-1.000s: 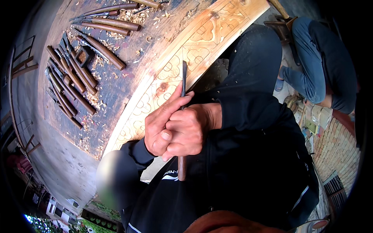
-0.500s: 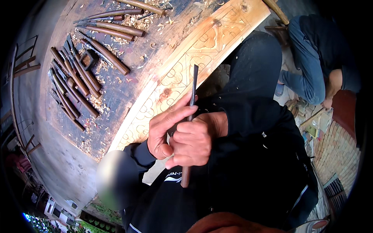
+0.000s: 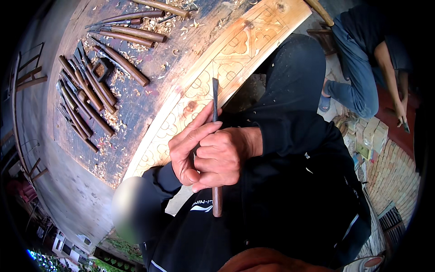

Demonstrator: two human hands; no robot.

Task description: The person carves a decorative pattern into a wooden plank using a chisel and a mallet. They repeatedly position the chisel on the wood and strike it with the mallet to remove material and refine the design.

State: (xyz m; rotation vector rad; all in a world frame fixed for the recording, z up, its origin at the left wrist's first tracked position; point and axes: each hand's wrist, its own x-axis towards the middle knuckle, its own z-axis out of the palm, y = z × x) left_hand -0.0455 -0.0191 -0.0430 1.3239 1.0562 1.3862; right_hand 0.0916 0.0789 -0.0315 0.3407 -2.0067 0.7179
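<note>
My right hand (image 3: 220,156) is wrapped in a fist round the handle of a wood chisel (image 3: 217,201). The dark, flared blade points away from me, and the brown butt sticks out below the fist. Pressed against that fist is my left hand (image 3: 186,152), its fingers laid around the upper handle and the base of the blade. Just beyond the blade lies a pale wooden board (image 3: 156,131) with a pencilled flower and scroll pattern, partly carved at the far end. My hands hide part of the handle.
Several carving tools (image 3: 97,93) with brown handles lie on the worn bench (image 3: 158,93) among wood shavings. A small dark square box (image 3: 102,69) stands between them. At the right another person (image 3: 362,77) sits, holding a small object. A wooden pole (image 3: 320,11) slants by the board's far end.
The chisel's blade has swung left and stands more upright, with both hands shifting slightly left. The person at the right has lowered an arm outward, and a small object shows in the hand.
</note>
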